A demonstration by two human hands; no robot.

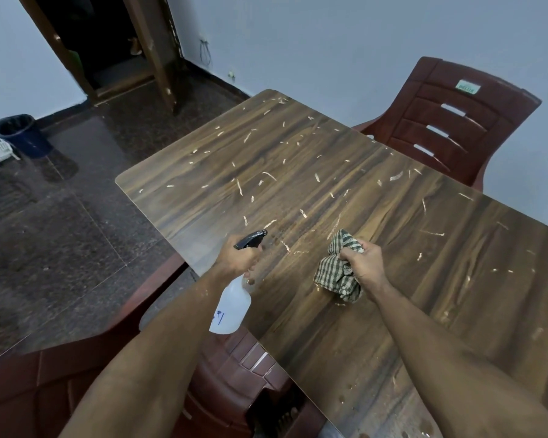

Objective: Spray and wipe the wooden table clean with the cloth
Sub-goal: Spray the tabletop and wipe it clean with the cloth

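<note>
The translucent spray bottle [231, 306] is gripped at the neck by the left hand [239, 257], while the soft, limp checked cloth [337, 267], judged best taken bunched, is clenched in the right hand [363, 262] on the wooden table [298, 159]. Pale scraps are scattered over the glossy tabletop, flanked by a maroon plastic chair [450, 121] and a dark speckled floor [76, 216].

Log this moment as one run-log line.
left hand: holds spray bottle | right hand: grips cloth | table: scraps scattered

Brown wood-grain table [345, 191]: smooth, semi-gloss, flecked with pale scuffs. Green-and-cream checked woven cloth [337, 267]: soft, matt. White translucent plastic spray bottle [231, 306], glossy black plastic trigger head. Maroon moulded plastic chair [450, 121]: slight sheen.
</note>
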